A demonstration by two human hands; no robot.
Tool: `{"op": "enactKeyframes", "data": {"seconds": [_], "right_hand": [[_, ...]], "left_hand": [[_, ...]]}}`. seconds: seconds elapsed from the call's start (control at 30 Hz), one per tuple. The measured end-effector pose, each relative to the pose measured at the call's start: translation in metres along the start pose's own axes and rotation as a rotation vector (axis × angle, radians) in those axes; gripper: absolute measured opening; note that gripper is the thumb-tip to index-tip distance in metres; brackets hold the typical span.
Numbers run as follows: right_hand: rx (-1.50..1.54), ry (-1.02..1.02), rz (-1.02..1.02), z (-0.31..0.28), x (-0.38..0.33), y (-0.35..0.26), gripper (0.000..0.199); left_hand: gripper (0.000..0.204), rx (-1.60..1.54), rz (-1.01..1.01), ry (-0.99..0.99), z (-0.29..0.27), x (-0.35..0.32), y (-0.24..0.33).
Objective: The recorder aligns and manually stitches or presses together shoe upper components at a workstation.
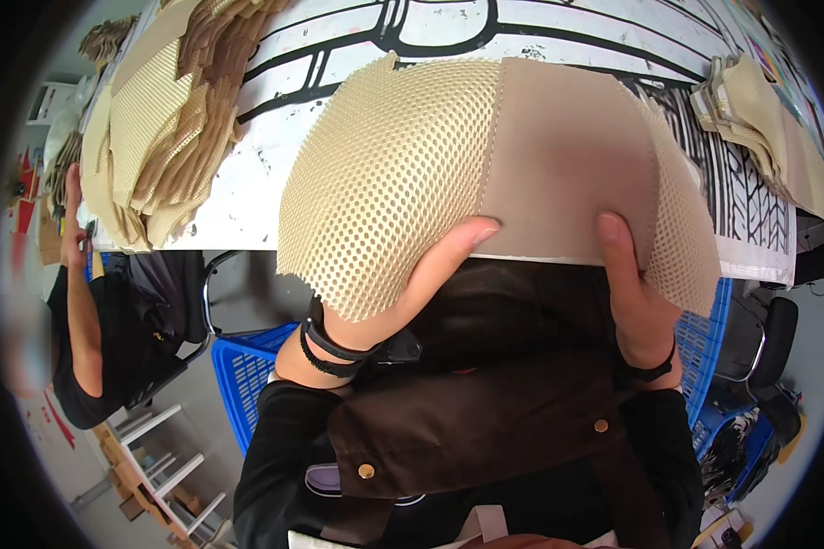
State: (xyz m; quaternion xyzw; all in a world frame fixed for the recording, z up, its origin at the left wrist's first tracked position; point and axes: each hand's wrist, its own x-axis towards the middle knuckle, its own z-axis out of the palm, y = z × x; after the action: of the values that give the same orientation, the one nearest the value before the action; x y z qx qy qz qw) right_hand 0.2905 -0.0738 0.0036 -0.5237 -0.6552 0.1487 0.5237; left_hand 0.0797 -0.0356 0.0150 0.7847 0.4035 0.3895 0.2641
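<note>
Between my hands is a sewn fabric panel (563, 137), held up in front of me at the table's near edge. Its middle is smooth taupe cloth, stitched along both sides to beige honeycomb mesh that curves down at left and right. My left hand (426, 284) grips the near edge, thumb on top by the left seam, with the fingers hidden underneath. On the other side, my right hand (636, 297) has its thumb resting on the taupe cloth near the right seam. Its fingers are likewise out of sight below the fabric.
Layered beige mesh pieces (160, 137) form a tall pile on the table's left. A smaller stack of cut pieces (751, 123) lies at right. Blue baskets (238, 384) flank me below the table. At far left, another person's forearm (84, 320) shows beside a chair.
</note>
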Motion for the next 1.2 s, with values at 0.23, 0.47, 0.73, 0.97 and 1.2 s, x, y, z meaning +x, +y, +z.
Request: {"op": "enactKeyframes", "data": {"seconds": [0.23,0.47,0.73,0.97,1.2], "right_hand": [[-0.305,-0.015,-0.117,0.005,0.005,-0.001,0.028],[-0.445,0.019,-0.178,0.011,0.001,0.004,0.029],[-0.414,0.058,-0.153,0.014,0.002,0.007,0.025],[-0.312,-0.043,-0.093,0.009,0.006,0.000,0.025],[-0.459,0.021,-0.202,0.014,0.004,0.005,0.022]], "left_hand": [[0.019,0.072,-0.082,0.097,0.009,-0.004,-0.009],[0.020,0.156,0.049,0.123,0.015,-0.006,-0.018],[0.019,0.223,0.083,0.158,0.015,-0.001,-0.016],[0.015,0.135,0.157,0.259,0.016,0.001,-0.020],[0.014,0.139,0.105,0.207,0.016,-0.004,-0.019]]}}
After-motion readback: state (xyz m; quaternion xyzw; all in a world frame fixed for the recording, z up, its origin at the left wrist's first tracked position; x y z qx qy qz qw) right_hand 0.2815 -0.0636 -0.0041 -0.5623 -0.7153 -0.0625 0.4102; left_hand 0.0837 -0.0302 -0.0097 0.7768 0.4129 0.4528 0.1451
